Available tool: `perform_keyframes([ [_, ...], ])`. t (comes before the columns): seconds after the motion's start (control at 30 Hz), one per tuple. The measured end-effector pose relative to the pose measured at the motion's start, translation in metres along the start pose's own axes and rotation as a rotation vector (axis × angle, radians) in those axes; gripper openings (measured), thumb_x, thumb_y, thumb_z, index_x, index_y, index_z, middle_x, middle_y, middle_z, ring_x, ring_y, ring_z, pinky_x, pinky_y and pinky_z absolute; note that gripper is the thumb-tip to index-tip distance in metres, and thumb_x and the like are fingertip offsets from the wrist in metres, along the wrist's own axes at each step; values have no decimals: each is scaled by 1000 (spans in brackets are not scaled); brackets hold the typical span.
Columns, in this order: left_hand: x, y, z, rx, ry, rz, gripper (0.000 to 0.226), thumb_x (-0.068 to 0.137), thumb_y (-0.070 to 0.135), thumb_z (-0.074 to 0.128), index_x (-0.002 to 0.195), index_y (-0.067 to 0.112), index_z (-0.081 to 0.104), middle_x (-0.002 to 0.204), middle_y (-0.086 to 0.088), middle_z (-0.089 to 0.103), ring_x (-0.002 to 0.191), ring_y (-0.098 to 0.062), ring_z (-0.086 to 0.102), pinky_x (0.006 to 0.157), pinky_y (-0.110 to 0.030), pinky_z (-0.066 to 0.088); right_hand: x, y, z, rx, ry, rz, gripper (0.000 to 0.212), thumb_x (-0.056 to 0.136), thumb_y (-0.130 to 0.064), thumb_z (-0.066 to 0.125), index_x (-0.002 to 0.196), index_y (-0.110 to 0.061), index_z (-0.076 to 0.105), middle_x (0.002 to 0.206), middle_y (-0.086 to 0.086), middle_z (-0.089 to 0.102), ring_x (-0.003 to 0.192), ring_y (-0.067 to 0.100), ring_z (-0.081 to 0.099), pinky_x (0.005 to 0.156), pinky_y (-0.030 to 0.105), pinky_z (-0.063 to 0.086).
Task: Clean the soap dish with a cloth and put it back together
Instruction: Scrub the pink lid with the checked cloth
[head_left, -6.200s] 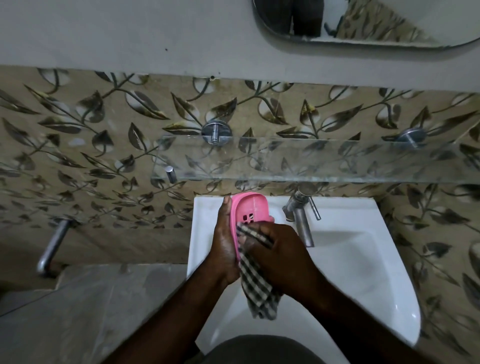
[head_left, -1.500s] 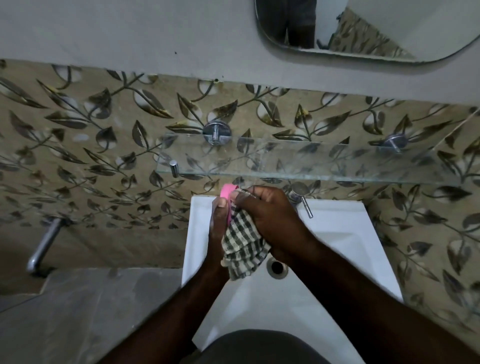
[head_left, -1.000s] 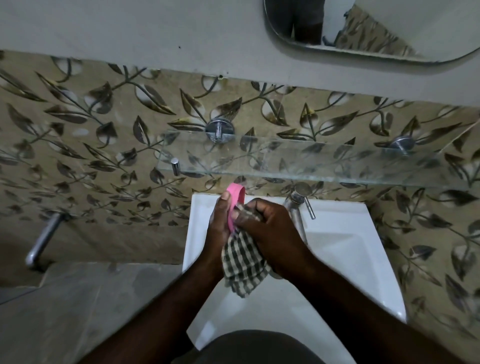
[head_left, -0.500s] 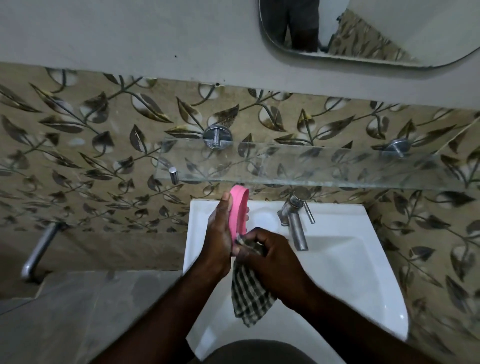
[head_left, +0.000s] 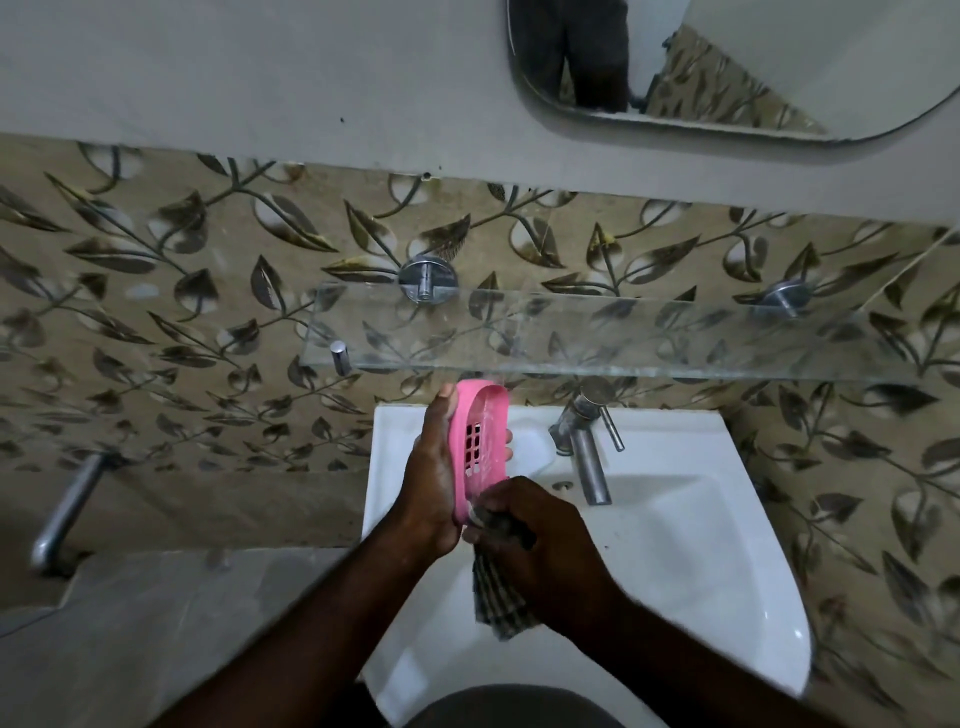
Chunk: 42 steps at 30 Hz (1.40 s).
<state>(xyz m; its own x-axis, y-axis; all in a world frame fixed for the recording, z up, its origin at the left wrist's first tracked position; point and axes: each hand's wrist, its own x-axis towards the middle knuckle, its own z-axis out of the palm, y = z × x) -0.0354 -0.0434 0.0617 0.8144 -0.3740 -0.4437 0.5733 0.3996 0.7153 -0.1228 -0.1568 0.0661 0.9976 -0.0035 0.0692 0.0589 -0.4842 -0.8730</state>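
**Slick dish held over a hard basin**

Your left hand (head_left: 434, 483) grasps the pink soap dish (head_left: 480, 441) on edge, thumb up its back and fingertips hooked round the far rim, above the back-left corner of the sink (head_left: 389, 431). Whitish film coats the inside. If that is soap, the plastic is likely slippery, and a hard wipe could shove it out of your grip into the basin.

Its top end looks close under the glass shelf (head_left: 623, 343), so a lift may knock it.

Your right hand (head_left: 540, 540) is clenched on the checked cloth (head_left: 496, 603) at the dish's lower end. The tap (head_left: 587, 457) stands near; a wide stroke could catch its lever.
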Motion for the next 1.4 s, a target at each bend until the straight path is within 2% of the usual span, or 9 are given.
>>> perform_keyframes([
  [0.13, 6, -8, -9, -90, 6, -34, 78, 67, 67, 50, 111, 5, 67, 88, -20, 72, 76, -28, 68, 78, -39, 53, 3, 21, -9, -194, -120, -108, 11, 86, -23, 66, 97, -20, 65, 96, -11, 62, 80, -12, 58, 71, 20, 51],
  [0.37, 12, -13, -3, -92, 1, -41, 79, 73, 68, 47, 112, 3, 67, 90, -20, 72, 74, -28, 70, 72, -36, 53, 3, 10, 3, -113, 7, -111, 12, 84, -32, 67, 90, -21, 66, 89, -9, 67, 82, 4, 65, 73, 33, 55],
  [0.57, 18, -15, -12, -167, -33, -179, 73, 72, 67, 55, 96, 1, 76, 84, -24, 69, 74, -32, 65, 72, -38, 54, 11, 32, -23, -598, -191, -342, 12, 93, -35, 60, 100, -26, 62, 101, -11, 63, 82, 3, 61, 65, 9, 37],
  [0.73, 13, -15, -17, -214, -78, -142, 79, 78, 62, 59, 126, -1, 59, 108, -27, 63, 93, -36, 62, 89, -46, 51, 12, 27, -15, -371, -119, -165, 9, 92, -35, 62, 95, -27, 62, 84, -4, 67, 71, 8, 62, 60, 11, 45],
  [0.8, 5, -26, -18, -259, -104, -41, 88, 69, 55, 74, 133, -2, 52, 103, -23, 62, 85, -30, 65, 71, -38, 58, 15, 24, -9, -313, -81, -118, 15, 85, -34, 69, 96, -24, 66, 89, -7, 67, 82, 7, 62, 73, 22, 48],
  [0.9, -6, -41, -14, -270, -61, 84, 87, 48, 43, 88, 118, 1, 58, 74, -13, 66, 59, -21, 65, 48, -24, 52, 17, 11, 0, -200, -101, -49, 20, 81, -30, 72, 96, -18, 71, 92, -4, 69, 86, 9, 62, 77, 25, 47],
  [1.13, -13, -50, -11, -400, -89, 176, 66, 42, 44, 94, 97, 13, 75, 72, -8, 67, 67, -19, 67, 64, -29, 56, 21, -18, 1, 184, -106, 89, 9, 76, -20, 75, 82, -13, 72, 79, 7, 72, 72, 20, 68, 67, 32, 51],
  [1.23, -13, -43, -9, -460, -104, 218, 84, 57, 42, 86, 133, 20, 59, 83, -9, 63, 66, -17, 63, 59, -26, 52, 18, -17, 7, 59, -92, 7, 8, 79, -23, 74, 83, -20, 69, 81, -2, 68, 74, 4, 63, 69, 21, 49],
  [1.4, -17, -34, -8, -429, -118, 208, 85, 63, 53, 78, 138, 21, 54, 94, -11, 63, 52, -11, 56, 37, -15, 40, 14, 3, 2, -124, -84, -135, 24, 85, -32, 65, 103, -15, 67, 102, -2, 62, 96, 10, 61, 81, 33, 52],
])
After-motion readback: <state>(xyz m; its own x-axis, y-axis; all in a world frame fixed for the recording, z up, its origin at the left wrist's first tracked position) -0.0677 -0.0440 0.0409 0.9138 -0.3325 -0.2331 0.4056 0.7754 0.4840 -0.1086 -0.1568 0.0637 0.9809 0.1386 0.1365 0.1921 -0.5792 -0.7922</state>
